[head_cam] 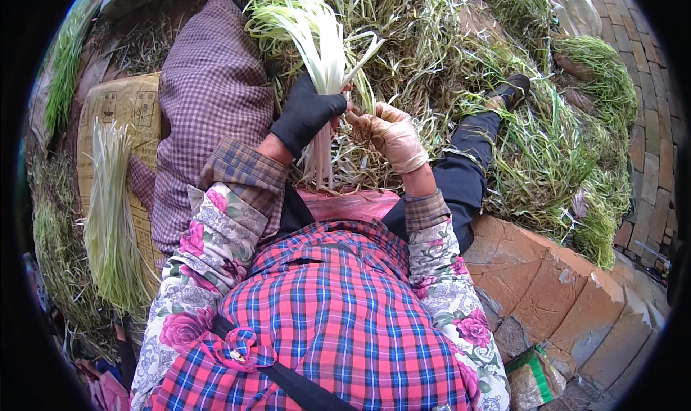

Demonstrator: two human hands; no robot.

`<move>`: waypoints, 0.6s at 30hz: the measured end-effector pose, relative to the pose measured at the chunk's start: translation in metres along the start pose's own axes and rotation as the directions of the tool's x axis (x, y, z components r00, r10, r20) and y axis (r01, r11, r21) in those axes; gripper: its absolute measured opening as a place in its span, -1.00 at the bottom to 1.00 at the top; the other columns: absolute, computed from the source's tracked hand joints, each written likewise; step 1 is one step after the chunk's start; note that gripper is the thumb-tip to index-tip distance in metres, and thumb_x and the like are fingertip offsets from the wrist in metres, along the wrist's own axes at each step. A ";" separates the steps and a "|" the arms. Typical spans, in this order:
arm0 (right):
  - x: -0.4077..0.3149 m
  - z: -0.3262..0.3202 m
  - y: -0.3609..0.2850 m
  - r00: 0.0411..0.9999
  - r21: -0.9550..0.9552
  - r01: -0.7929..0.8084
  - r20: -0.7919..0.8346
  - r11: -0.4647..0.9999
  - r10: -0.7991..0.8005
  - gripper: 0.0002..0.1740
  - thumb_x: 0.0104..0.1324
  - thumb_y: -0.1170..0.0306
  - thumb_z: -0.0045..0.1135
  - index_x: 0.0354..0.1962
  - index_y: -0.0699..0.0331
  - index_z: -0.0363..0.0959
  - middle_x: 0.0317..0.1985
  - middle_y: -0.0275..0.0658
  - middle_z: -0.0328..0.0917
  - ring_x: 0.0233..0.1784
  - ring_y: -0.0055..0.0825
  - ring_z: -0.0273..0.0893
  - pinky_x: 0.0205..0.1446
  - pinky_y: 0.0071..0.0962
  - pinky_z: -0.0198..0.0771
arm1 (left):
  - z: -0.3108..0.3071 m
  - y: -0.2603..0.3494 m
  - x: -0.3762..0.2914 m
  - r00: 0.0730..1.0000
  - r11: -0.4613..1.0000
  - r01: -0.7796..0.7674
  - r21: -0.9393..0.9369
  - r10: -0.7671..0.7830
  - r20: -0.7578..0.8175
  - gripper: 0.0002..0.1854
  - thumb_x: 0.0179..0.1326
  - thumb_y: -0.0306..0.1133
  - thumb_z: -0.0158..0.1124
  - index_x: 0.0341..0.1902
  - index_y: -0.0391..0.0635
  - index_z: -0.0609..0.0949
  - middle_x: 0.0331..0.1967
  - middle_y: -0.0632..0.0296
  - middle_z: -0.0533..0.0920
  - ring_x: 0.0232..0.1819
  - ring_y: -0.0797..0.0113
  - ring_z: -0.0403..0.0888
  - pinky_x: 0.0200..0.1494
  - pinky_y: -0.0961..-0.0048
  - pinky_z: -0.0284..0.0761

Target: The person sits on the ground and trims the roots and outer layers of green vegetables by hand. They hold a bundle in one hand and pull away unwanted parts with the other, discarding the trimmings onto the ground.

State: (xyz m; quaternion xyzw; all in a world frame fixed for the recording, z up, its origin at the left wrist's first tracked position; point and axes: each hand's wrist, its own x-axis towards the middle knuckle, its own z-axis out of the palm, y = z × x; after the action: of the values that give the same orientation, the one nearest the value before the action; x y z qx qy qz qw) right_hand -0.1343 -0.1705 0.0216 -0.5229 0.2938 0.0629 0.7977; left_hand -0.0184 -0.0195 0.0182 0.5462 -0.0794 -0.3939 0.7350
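My left hand (310, 111), in a black fingerless-looking glove, grips a bundle of long pale stalks (326, 60). Their yellow-green leaves fan out away from me, and the white stem ends hang below the fist towards my lap. Close beside it, my right hand (397, 138) wears a thin, stained pale glove. Its fingers pinch a thin stalk (368, 95) near its brownish lower end, just right of the bundle. The fingertips of both hands almost meet, and partly hide the stalk's end.
Heaped loose greens (410, 49) cover the ground ahead and to the right. A finished-looking bundle of stalks (110, 216) lies on a yellow printed sack (146, 100) at left. A checked-cloth leg (216, 81) stretches beside me. Brick edging (534, 281) is at lower right.
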 end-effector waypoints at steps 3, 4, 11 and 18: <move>0.002 0.006 0.000 0.992 -0.120 0.063 -0.104 0.991 -0.076 -0.90 0.31 0.45 0.15 -0.28 0.33 0.52 -0.44 -0.43 0.58 -0.46 -0.79 0.46 -0.42 -0.75 0.33 | -0.003 -0.003 0.002 0.999 0.998 0.007 0.056 -0.005 -0.046 -0.70 -0.07 -0.54 0.31 -0.20 -0.31 0.55 -0.57 0.25 0.55 -0.67 0.48 0.48 -0.60 0.55 0.41; 0.004 0.007 0.002 0.982 -0.241 0.092 -0.137 0.966 -0.128 -0.91 0.32 0.46 0.13 -0.29 0.32 0.52 -0.44 -0.43 0.58 -0.46 -0.79 0.46 -0.42 -0.75 0.34 | -0.002 -0.001 0.002 0.998 0.995 0.009 0.101 -0.003 -0.064 -0.71 -0.08 -0.54 0.31 -0.20 -0.31 0.56 -0.57 0.25 0.55 -0.67 0.49 0.48 -0.60 0.55 0.41; 0.020 -0.027 0.048 0.807 -0.923 0.144 -0.098 0.356 -0.582 -0.86 0.24 0.38 0.14 -0.36 0.28 0.42 -0.41 -0.03 0.47 -0.37 -0.04 0.46 -0.27 -0.20 0.36 | -0.015 0.000 0.011 0.987 0.988 -0.002 0.153 0.026 -0.156 -0.75 -0.08 -0.55 0.30 -0.26 -0.32 0.56 -0.57 0.22 0.57 -0.67 0.49 0.50 -0.61 0.56 0.42; 0.015 -0.088 0.050 0.750 -0.943 0.060 -0.174 0.328 -0.638 -0.87 0.25 0.39 0.11 -0.35 0.30 0.44 -0.45 -0.05 0.47 -0.39 -0.05 0.48 -0.30 -0.18 0.34 | -0.035 0.023 0.006 0.967 0.991 -0.110 -0.071 0.090 -0.240 -0.68 -0.03 -0.56 0.27 -0.14 -0.31 0.49 -0.57 0.24 0.53 -0.70 0.50 0.44 -0.60 0.58 0.39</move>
State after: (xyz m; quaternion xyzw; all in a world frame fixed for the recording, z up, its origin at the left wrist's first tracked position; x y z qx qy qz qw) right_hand -0.1781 -0.2283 -0.0512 -0.9109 0.2896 -0.1177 0.2691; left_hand 0.0159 0.0042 0.0227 0.5530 -0.0024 -0.2914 0.7805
